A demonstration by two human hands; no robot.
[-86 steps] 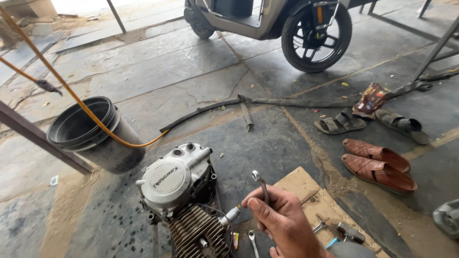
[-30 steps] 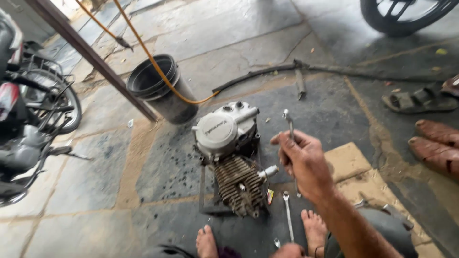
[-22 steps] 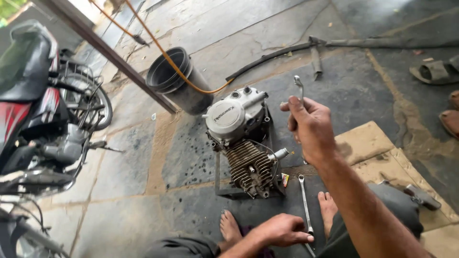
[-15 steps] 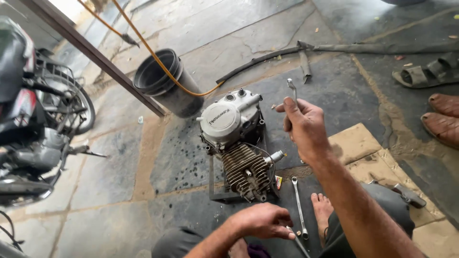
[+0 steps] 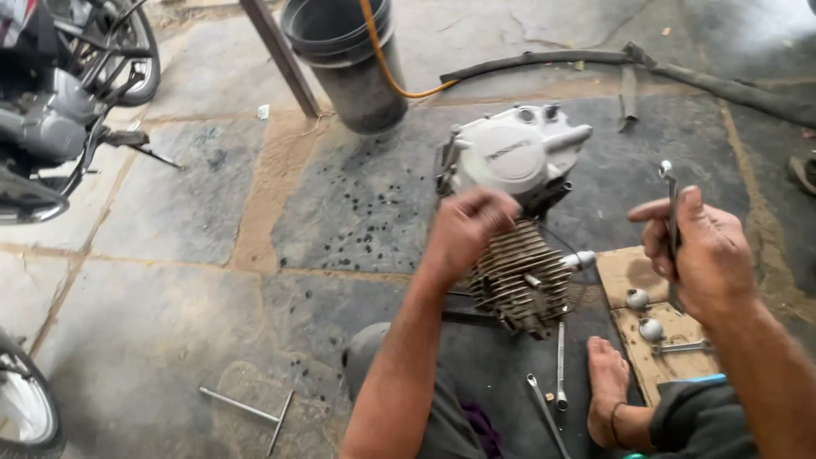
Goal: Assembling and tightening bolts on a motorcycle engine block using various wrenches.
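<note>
A motorcycle engine [image 5: 518, 161] with a pale side cover and a finned cylinder [image 5: 523, 276] sits on the stone floor in front of me. My left hand [image 5: 466, 228] rests on the engine where the cover meets the fins, fingers curled against it. My right hand [image 5: 693, 251] is raised to the right of the engine, shut on a metal spanner [image 5: 670, 200] held upright. My bare foot [image 5: 608, 387] lies below the engine.
A black bucket [image 5: 344, 51] with an orange hose [image 5: 387, 64] stands behind the engine. A motorcycle [image 5: 59, 102] is parked at the left. Spanners [image 5: 559, 365] lie by my foot, a T-handle tool [image 5: 246, 410] at lower left, small round parts [image 5: 637, 299] on cardboard [image 5: 629, 272].
My left hand has risen from the floor near my foot up to the engine. My right hand stays up, holding the spanner. The view has moved closer to the engine.
</note>
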